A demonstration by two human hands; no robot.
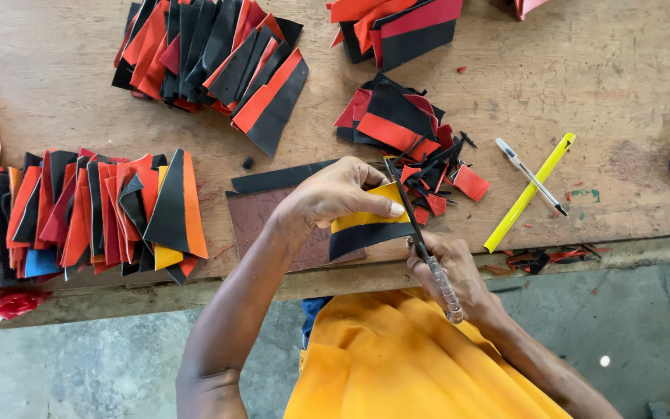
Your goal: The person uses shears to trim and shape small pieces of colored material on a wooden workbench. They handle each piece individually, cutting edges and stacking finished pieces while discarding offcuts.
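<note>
Worn, scuffed wooden bench (79, 101); matt yellow-and-black leather-like piece (366, 225); dark metal blade with ribbed, glossy handle (428, 260); smooth yellow plastic ruler (529, 192); soft orange cloth (397, 365)

Yellow-and-black piece (366, 225): flat two-tone cut panel, yellow band above black, lying at the near bench edge on a brown board. Cutting knife (420, 233): slim dark blade, clear ridged handle, laid along the piece's right edge.
</note>
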